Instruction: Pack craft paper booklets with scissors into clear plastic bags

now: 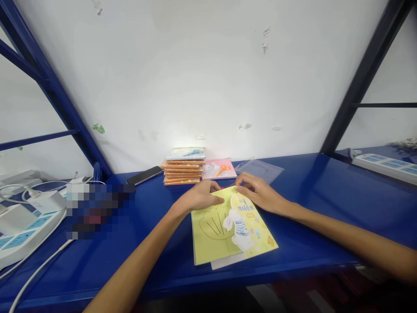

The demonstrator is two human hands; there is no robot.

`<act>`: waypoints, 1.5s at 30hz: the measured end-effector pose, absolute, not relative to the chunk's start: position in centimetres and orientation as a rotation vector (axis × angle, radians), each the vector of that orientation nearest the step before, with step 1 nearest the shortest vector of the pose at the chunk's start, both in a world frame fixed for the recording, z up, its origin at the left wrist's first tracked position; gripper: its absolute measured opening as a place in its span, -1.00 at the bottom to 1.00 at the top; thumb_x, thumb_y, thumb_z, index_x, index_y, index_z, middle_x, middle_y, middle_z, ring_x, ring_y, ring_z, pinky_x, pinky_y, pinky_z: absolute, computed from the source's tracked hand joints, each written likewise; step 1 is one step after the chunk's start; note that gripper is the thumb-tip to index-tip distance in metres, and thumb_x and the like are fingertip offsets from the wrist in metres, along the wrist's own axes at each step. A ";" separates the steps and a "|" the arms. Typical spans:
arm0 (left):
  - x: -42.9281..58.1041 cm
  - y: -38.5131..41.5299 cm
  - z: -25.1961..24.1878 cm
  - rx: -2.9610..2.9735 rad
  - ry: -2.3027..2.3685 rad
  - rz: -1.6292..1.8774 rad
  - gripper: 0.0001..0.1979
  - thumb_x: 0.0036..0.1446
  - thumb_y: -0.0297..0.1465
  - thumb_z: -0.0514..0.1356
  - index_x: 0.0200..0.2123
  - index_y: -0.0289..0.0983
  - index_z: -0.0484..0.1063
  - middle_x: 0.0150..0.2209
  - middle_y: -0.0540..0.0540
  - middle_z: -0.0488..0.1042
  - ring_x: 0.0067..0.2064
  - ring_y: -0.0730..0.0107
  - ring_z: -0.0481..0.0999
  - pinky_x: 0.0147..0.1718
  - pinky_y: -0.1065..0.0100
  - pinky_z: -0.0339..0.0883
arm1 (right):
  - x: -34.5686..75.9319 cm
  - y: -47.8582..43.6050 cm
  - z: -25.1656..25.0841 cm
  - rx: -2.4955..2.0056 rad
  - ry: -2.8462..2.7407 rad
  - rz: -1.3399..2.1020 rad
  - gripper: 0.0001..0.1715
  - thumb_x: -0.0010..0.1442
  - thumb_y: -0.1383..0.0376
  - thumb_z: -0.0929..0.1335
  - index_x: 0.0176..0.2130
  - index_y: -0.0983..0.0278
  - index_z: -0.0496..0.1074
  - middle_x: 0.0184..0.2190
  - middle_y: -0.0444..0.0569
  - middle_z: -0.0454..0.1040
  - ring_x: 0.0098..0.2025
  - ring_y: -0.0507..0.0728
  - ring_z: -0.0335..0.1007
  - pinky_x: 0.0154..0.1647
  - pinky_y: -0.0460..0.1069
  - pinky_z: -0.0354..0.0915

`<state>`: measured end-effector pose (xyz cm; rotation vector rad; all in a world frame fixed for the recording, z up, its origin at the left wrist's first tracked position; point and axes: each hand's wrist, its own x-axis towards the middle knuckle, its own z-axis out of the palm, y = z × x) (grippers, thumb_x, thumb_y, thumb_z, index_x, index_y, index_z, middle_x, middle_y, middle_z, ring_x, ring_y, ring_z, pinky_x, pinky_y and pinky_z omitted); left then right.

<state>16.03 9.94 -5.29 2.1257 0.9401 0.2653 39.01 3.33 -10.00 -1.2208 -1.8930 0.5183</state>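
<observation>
Between my hands, near the front of the blue table, are yellow papers. One is a yellow sheet (208, 248) with a shell outline drawn on it. It overlaps a children's paper-craft booklet (260, 232) whose cover shows a white rabbit in a striped top. My left hand (204, 195) grips the sheet's upper edge, thumb on the front and fingers partly hidden behind. With thumb and forefinger together, my right hand (256, 190) pinches the top corner where sheet and booklet meet. Which layers lie in that pinch is hard to make out.
Behind stand a stack of orange-edged packets (182, 171), a pink packet (219, 174) with orange scissors and a clear plastic sleeve (260, 170). A black phone (144, 175) lies left of the stack. Power strips (24, 237) and white cables occupy the left; another strip (387, 167) is at right.
</observation>
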 end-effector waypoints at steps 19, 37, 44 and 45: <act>15.2 3.4 -1.3 2.317 1.093 1.278 -0.57 0.15 -0.32 0.28 0.11 -0.18 0.43 0.15 -0.24 0.47 0.26 -0.20 0.31 0.28 -0.20 0.03 | 36.7 0.2 -6.7 -1.138 -1.540 1.271 -0.58 0.15 0.05 0.53 -0.10 0.25 0.62 -0.13 0.10 0.66 -0.13 0.31 0.64 -0.09 0.20 0.55; 11.0 0.8 -8.5 1.425 1.071 1.171 -0.33 -0.04 -0.09 0.44 0.09 -0.28 0.43 0.06 -0.25 0.61 0.02 -0.08 0.63 -0.08 0.12 0.56 | 31.4 0.8 -8.8 -0.912 -1.401 1.333 -0.48 0.01 0.05 0.59 -0.08 0.21 0.58 -0.06 0.02 0.64 0.01 0.32 0.58 0.08 0.23 0.47; 11.1 0.6 -8.7 1.361 1.046 1.144 -0.33 -0.09 -0.19 0.49 0.10 -0.27 0.49 0.01 -0.19 0.65 0.00 -0.04 0.65 -0.02 0.09 0.57 | 32.6 0.2 -8.5 -0.876 -1.633 1.297 -0.26 0.08 -0.16 0.50 0.12 0.16 0.49 0.07 0.06 0.57 0.11 0.33 0.49 0.16 0.24 0.37; 11.1 0.6 -8.7 1.350 1.042 1.136 -0.35 -0.10 -0.20 0.50 0.07 -0.27 0.52 0.00 -0.18 0.66 -0.01 -0.04 0.66 -0.02 0.09 0.57 | 33.2 0.4 -8.2 -0.862 -1.691 1.265 -0.23 0.15 -0.25 0.40 0.15 0.14 0.47 0.10 0.06 0.55 0.16 0.32 0.45 0.21 0.24 0.32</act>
